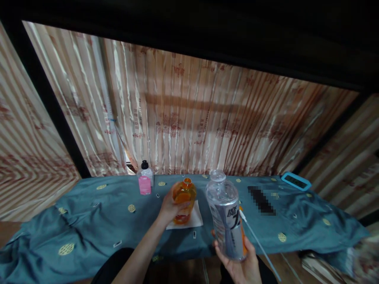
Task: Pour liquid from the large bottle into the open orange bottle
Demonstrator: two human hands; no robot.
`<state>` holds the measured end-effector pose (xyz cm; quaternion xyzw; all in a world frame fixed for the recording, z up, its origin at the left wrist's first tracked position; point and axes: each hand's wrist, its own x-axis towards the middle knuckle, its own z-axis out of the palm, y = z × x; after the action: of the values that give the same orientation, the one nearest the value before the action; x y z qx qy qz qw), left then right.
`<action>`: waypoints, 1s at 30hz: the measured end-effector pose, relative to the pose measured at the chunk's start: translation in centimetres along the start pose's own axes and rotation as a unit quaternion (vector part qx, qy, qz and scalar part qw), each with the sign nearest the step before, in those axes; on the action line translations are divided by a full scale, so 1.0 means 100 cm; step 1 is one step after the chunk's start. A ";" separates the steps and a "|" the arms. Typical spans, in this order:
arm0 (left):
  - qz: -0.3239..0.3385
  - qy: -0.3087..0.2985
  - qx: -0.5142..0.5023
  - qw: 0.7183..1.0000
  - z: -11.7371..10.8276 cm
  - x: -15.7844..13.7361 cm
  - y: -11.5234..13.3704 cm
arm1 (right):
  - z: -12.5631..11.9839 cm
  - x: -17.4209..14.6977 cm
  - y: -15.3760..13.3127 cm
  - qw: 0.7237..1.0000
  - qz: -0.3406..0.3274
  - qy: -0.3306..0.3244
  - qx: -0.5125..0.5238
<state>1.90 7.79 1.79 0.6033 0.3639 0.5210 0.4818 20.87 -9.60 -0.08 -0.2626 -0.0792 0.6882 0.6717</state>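
My left hand (170, 205) is closed around an orange see-through bottle (187, 197) with an open neck. The bottle stands upright over a white sheet of paper (195, 219) on the cloth. My right hand (237, 258) holds a large clear plastic drink bottle (223, 213) low on its body, in front of the cloth's near edge. This bottle has a silver label with dark print, tilts slightly and shows no cap on its mouth. A small orange thing (241, 208) shows just behind it, its kind unclear.
Blue-green patterned cloth (118, 221) covers the surface. A pink-labelled bottle (145, 183) with a black top stands at the back left. To the right lie a white cable (260, 246), a pixelated dark object (262, 200) and a blue-framed clock (296, 181). Curtains (177, 110) hang behind.
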 end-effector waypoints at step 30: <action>0.020 0.026 0.144 0.989 0.001 -0.020 0.021 | -0.006 -0.011 0.015 0.994 0.041 0.055 -0.080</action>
<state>1.47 5.34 3.23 0.6595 0.4357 0.4883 0.3699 19.82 -10.97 -0.99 -0.3562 -0.0864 0.6910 0.6230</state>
